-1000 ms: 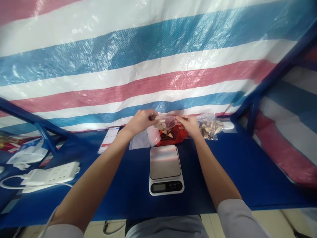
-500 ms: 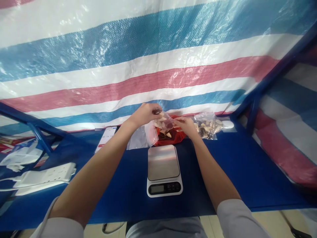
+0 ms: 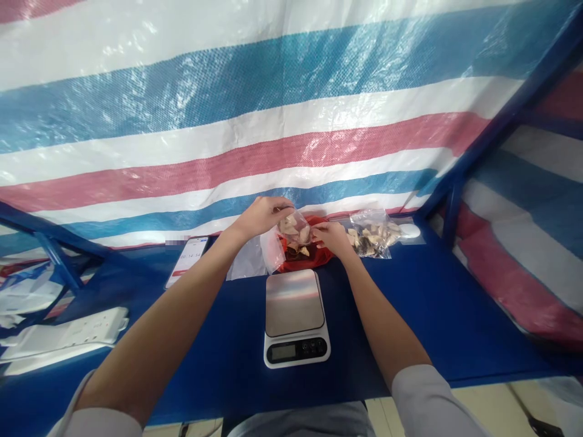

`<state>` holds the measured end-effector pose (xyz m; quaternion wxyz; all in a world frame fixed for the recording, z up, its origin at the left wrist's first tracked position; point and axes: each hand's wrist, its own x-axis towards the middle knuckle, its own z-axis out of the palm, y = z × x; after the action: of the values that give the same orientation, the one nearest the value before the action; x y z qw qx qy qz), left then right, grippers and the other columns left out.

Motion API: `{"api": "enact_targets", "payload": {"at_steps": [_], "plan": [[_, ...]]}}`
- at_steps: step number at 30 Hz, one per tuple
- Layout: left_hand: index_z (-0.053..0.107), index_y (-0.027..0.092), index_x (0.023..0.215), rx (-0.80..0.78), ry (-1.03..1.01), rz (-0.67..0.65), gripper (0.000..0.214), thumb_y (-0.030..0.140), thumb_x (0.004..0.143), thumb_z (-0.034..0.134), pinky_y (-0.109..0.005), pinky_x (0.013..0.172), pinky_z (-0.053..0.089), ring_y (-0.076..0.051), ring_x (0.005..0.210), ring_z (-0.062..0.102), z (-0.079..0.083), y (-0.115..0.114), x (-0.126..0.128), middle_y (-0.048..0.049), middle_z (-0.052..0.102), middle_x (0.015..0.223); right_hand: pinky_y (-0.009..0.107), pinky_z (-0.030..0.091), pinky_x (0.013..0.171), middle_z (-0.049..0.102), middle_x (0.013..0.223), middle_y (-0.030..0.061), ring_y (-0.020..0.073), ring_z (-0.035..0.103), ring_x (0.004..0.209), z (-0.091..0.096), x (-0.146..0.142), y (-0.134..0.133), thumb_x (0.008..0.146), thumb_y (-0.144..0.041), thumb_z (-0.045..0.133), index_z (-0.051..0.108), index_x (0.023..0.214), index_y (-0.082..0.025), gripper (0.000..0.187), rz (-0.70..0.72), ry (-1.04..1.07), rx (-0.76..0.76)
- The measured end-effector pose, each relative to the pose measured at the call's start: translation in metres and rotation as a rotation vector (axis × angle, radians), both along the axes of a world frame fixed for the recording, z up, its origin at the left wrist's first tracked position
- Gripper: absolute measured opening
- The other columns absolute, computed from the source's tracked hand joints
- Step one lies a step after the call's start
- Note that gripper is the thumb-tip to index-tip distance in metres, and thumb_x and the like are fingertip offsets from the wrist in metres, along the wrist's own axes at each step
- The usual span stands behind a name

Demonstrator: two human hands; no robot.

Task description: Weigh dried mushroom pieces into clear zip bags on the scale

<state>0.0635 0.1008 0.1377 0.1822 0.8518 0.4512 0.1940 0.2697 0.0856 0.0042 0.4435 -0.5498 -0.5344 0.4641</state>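
My left hand (image 3: 266, 214) is closed on the upper end of a clear plastic bag (image 3: 294, 224) with pale dried slices, mushroom-like, inside. At the bag's right side, the closed fingers of my right hand (image 3: 331, 237) pinch its edge. The bag is tilted above a red plastic bag (image 3: 314, 262), which lies open with darker dried pieces (image 3: 297, 250) in it. Just in front stands a white kitchen scale (image 3: 296, 303) with a bare metal plate. My fingers partly cover the clear bag's ends.
Another clear bag of dried slices (image 3: 373, 237) lies right of my right hand, beside a white round lid-like disc (image 3: 410, 230). Flat plastic bags (image 3: 247, 260) and a phone (image 3: 187, 261) lie to the left. A white power strip (image 3: 86, 329) sits farther left on the blue table (image 3: 218, 346).
The clear bag has turned and its slices now show more between my hands. My right hand stays at its edge. The whole view has shifted slightly.
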Motion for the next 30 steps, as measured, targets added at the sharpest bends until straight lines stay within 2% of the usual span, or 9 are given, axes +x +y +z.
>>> {"api": "enact_targets", "payload": {"at_steps": [4, 10, 14, 18, 21, 25, 30], "plan": [[0.075, 0.02, 0.091, 0.017, 0.033, 0.003, 0.039, 0.048, 0.093, 0.048, -0.028, 0.073, 0.046, -0.017, 0.073, 0.062, 0.002, -0.001, -0.001, -0.0028, 0.074, 0.082, 0.026, 0.061, 0.047, 0.075, 0.072, 0.0011, 0.0194, 0.073, 0.063, 0.002, 0.0, -0.001, 0.078, -0.026, 0.07, 0.079, 0.08, -0.022, 0.01, 0.001, -0.014, -0.011], [0.075, 0.019, 0.085, 0.057, 0.023, 0.025, 0.037, 0.044, 0.093, 0.049, -0.027, 0.073, 0.046, -0.015, 0.071, 0.061, 0.002, -0.001, 0.003, -0.003, 0.073, 0.08, 0.025, 0.062, 0.048, 0.075, 0.073, 0.0012, 0.0203, 0.074, 0.066, 0.002, 0.0, 0.0, 0.077, -0.026, 0.071, 0.078, 0.079, -0.023, 0.008, 0.008, -0.004, 0.002], [0.075, 0.019, 0.099, 0.036, -0.022, 0.048, 0.032, 0.044, 0.09, 0.057, -0.029, 0.08, 0.05, -0.018, 0.082, 0.067, -0.002, -0.002, 0.003, -0.0051, 0.076, 0.095, 0.024, 0.062, 0.048, 0.075, 0.071, 0.0018, 0.0199, 0.074, 0.064, 0.002, 0.001, -0.001, 0.078, -0.023, 0.07, 0.077, 0.077, -0.021, 0.007, 0.009, -0.024, -0.029], [0.071, 0.018, 0.115, -0.014, -0.066, 0.136, 0.047, 0.053, 0.084, 0.065, -0.03, 0.077, 0.053, -0.021, 0.084, 0.069, -0.006, -0.006, -0.008, -0.0076, 0.077, 0.096, 0.024, 0.061, 0.046, 0.075, 0.072, 0.0026, 0.0197, 0.075, 0.064, 0.001, 0.001, -0.001, 0.077, -0.021, 0.071, 0.076, 0.076, -0.02, 0.005, 0.003, -0.019, -0.05], [0.075, 0.019, 0.101, -0.024, -0.028, 0.155, 0.039, 0.052, 0.081, 0.067, -0.03, 0.074, 0.051, -0.021, 0.08, 0.068, -0.009, -0.007, -0.016, -0.0058, 0.077, 0.089, 0.023, 0.061, 0.046, 0.075, 0.071, 0.0026, 0.02, 0.075, 0.064, -0.001, 0.001, 0.001, 0.076, -0.022, 0.072, 0.076, 0.075, -0.02, 0.004, -0.005, -0.014, -0.043], [0.075, 0.02, 0.082, 0.005, -0.011, 0.142, 0.031, 0.047, 0.085, 0.06, -0.027, 0.069, 0.048, -0.019, 0.075, 0.066, -0.011, -0.008, -0.021, -0.0032, 0.076, 0.081, 0.021, 0.06, 0.044, 0.073, 0.067, 0.002, 0.0185, 0.074, 0.062, -0.001, 0.001, 0.003, 0.075, -0.021, 0.073, 0.075, 0.074, -0.02, 0.002, -0.01, 0.01, -0.055], [0.075, 0.019, 0.082, 0.052, -0.044, 0.147, 0.032, 0.045, 0.087, 0.056, -0.026, 0.068, 0.048, -0.018, 0.074, 0.066, -0.008, -0.009, -0.021, -0.0035, 0.076, 0.083, 0.022, 0.061, 0.05, 0.076, 0.075, 0.0049, 0.0182, 0.075, 0.067, 0.002, 0.006, 0.003, 0.079, -0.027, 0.074, 0.074, 0.079, -0.018, 0.01, 0.025, 0.189, -0.138]]}}
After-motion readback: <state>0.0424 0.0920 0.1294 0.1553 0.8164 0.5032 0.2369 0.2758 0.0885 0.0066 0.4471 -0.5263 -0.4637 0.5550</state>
